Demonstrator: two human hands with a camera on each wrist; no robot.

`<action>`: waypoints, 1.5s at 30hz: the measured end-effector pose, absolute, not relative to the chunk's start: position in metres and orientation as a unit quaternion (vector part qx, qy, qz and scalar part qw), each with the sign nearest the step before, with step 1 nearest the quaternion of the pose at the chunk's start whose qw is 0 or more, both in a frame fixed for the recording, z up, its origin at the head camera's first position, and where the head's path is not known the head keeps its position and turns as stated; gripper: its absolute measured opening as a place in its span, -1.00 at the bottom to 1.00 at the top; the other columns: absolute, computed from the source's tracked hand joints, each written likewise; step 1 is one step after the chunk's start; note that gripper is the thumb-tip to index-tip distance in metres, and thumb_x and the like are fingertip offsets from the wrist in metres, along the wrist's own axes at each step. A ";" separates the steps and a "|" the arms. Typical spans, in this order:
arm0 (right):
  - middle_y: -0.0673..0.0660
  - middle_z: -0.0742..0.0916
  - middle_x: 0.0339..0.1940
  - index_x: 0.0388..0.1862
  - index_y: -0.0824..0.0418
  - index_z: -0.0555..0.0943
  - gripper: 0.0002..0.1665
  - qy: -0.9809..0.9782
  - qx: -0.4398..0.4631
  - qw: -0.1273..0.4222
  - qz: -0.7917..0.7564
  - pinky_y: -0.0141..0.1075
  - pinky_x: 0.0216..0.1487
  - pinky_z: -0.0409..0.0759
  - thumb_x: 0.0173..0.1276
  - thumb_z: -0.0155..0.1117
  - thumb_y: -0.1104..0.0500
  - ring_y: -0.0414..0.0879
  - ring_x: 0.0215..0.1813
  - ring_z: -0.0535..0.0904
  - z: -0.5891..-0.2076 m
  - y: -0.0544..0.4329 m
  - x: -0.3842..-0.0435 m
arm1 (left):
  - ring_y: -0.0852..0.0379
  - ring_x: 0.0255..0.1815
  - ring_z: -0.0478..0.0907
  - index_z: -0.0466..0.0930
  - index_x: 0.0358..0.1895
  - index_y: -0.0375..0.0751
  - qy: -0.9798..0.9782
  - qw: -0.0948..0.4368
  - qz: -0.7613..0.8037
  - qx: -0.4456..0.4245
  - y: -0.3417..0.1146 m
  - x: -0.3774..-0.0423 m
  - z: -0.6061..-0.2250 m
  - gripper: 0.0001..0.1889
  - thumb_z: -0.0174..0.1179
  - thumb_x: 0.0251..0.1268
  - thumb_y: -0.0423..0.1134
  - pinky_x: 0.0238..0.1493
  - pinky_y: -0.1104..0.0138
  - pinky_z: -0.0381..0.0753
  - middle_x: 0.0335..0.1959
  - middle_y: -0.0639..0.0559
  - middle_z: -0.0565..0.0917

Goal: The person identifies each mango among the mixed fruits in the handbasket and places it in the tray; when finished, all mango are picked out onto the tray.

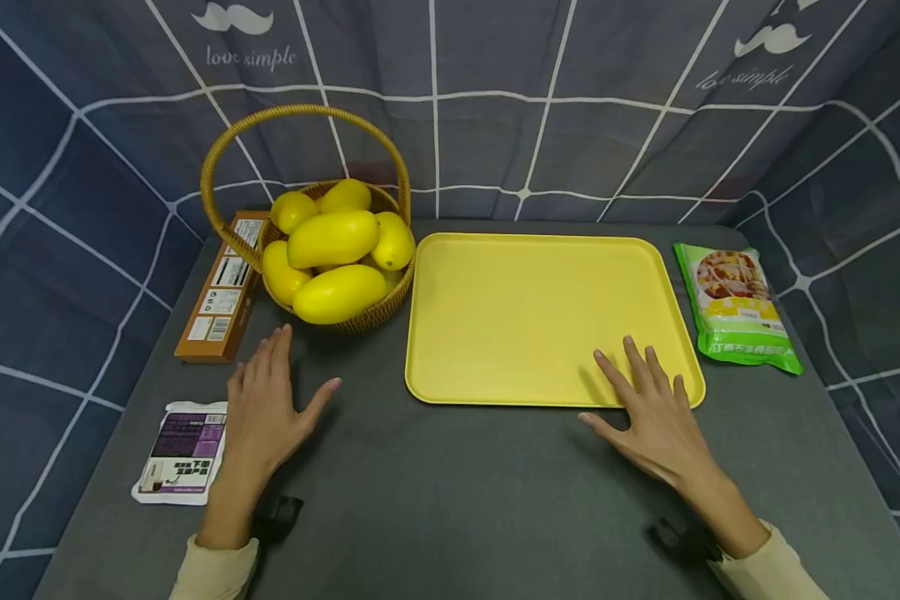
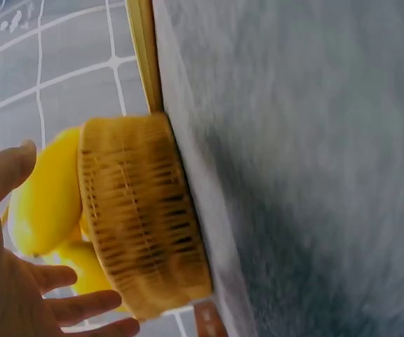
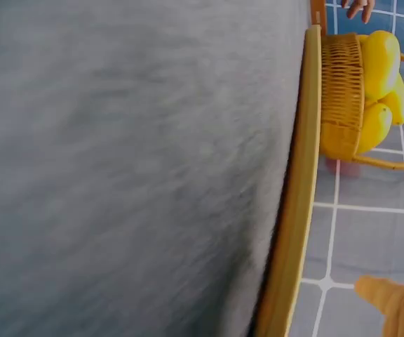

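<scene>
The left hand (image 1: 270, 400), fingers extended and thumb spread, was just in front of a handled wicker basket (image 1: 378, 315) of yellow mangoes (image 1: 333, 237), which stood near the back-left corner of the dark grey surface (image 1: 450, 492). The right hand (image 1: 648, 421), its fingers likewise spread, was over the front-right corner of a yellow tray (image 1: 532, 308) near the back edge. A brown carton (image 1: 210, 329) and a white-and-purple pouch (image 1: 180, 454) lay toward the left edge, a green food packet (image 1: 738, 308) near the right.
</scene>
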State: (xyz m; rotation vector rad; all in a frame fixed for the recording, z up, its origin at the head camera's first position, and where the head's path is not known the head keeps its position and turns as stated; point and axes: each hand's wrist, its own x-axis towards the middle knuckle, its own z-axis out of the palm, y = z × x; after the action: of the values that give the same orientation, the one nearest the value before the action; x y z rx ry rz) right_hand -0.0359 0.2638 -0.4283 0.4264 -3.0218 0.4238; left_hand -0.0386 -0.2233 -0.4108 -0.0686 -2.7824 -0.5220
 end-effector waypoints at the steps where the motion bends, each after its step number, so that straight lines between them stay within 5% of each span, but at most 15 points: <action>1: 0.19 0.04 0.63 0.59 -0.24 0.04 0.08 -0.979 0.143 0.032 0.141 0.51 0.22 0.04 0.18 0.30 -0.39 0.32 0.58 -0.04 -0.426 0.261 -0.038 | -0.41 0.35 0.29 0.02 0.55 -0.22 -0.969 0.159 -0.189 -0.018 -0.225 -0.040 -0.409 0.02 0.32 0.16 0.18 0.19 -0.37 0.19 0.40 -0.39 0.32; 7: 0.19 0.08 0.62 0.58 -0.21 0.10 0.07 -0.968 0.181 0.058 0.167 0.46 0.25 0.12 0.16 0.34 -0.36 0.30 0.57 0.02 -0.412 0.238 -0.056 | -0.44 0.29 0.33 -0.03 0.56 -0.23 -0.944 0.169 -0.279 0.039 -0.234 -0.056 -0.403 -0.12 0.25 0.33 -0.01 0.15 -0.32 0.28 0.36 -0.45 0.33; 20: 0.06 0.15 0.61 0.55 -0.17 0.21 0.03 -0.915 0.299 0.086 0.255 0.28 0.27 0.31 0.13 0.47 -0.18 0.20 0.52 0.21 -0.385 0.179 -0.095 | -0.31 0.42 0.25 -0.21 0.60 -0.03 -0.881 0.112 -0.450 0.097 -0.240 -0.094 -0.410 -0.23 -0.04 0.52 0.06 0.31 -0.18 0.26 0.48 -0.29 0.21; 28: -0.07 0.15 0.61 0.55 -0.23 0.19 -0.04 -0.873 0.374 0.066 0.304 0.08 0.30 0.41 0.23 0.43 -0.13 -0.03 0.56 0.15 -0.368 0.146 -0.127 | -0.29 0.36 0.32 -0.15 0.60 0.00 -0.872 0.125 -0.467 0.081 -0.244 -0.103 -0.418 -0.28 -0.02 0.53 -0.03 0.26 -0.14 0.33 0.46 -0.30 0.23; 45: 0.16 0.33 0.50 0.50 0.00 0.31 -0.26 -0.807 0.461 0.052 0.365 -0.10 0.43 0.29 0.38 0.31 -0.01 -0.05 0.53 0.20 -0.340 0.061 -0.208 | -0.15 0.17 0.46 -0.12 0.57 0.29 -0.855 0.167 -0.488 0.049 -0.246 -0.109 -0.437 -0.27 0.07 0.49 -0.15 -0.02 0.37 0.39 0.44 -0.13 0.29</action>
State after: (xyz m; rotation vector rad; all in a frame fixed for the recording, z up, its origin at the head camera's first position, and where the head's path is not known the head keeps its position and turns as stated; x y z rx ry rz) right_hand -0.2078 0.0611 -0.3401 1.4017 -2.4541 1.1106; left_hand -0.1089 -0.2458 -0.4368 0.1405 -2.4334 -1.3888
